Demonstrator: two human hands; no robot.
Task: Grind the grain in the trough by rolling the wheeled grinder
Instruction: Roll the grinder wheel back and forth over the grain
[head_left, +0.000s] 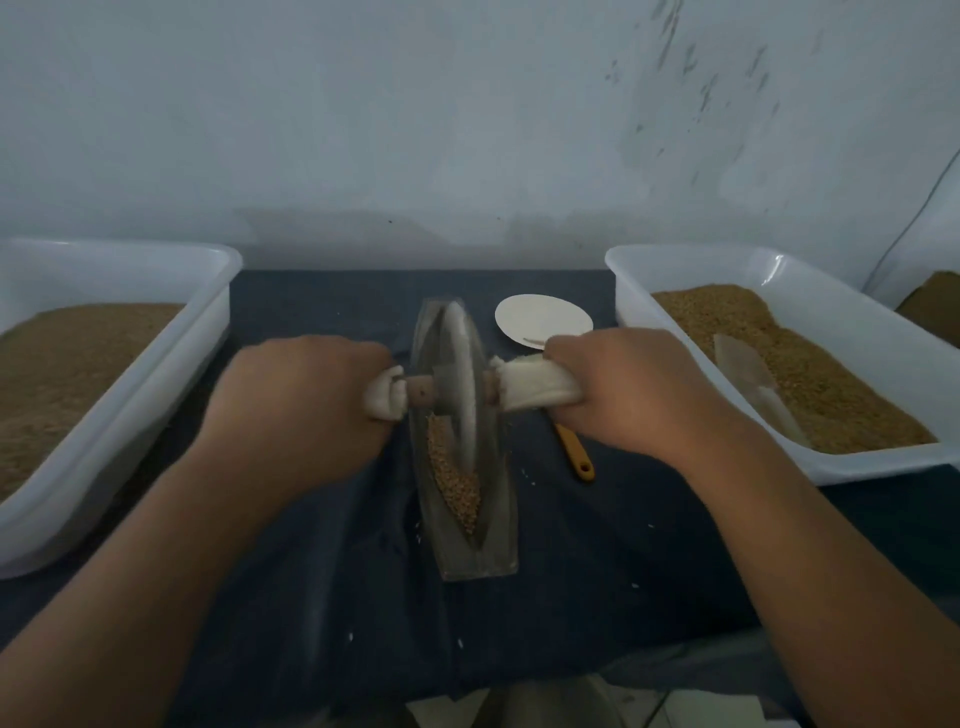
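Both of my hands grip the cloth-wrapped ends of the axle, fingers curled: left hand (306, 395) on the left wrap (384, 397), right hand (628, 395) on the right wrap (535, 384). Between them, at centre frame, the wheeled grinder (462, 384) stands upright in the trough (498, 519), which lies lengthwise on the dark-covered surface (571, 571). Grain (457, 483) fills the trough's lower half, just below the wheel. A white plate (540, 317) sits to the trough's upper right; an orange-handled tool (574, 452) lies partly under my right hand. The left tub (208, 312) and right tub (701, 260) each hold a brown granular heap.
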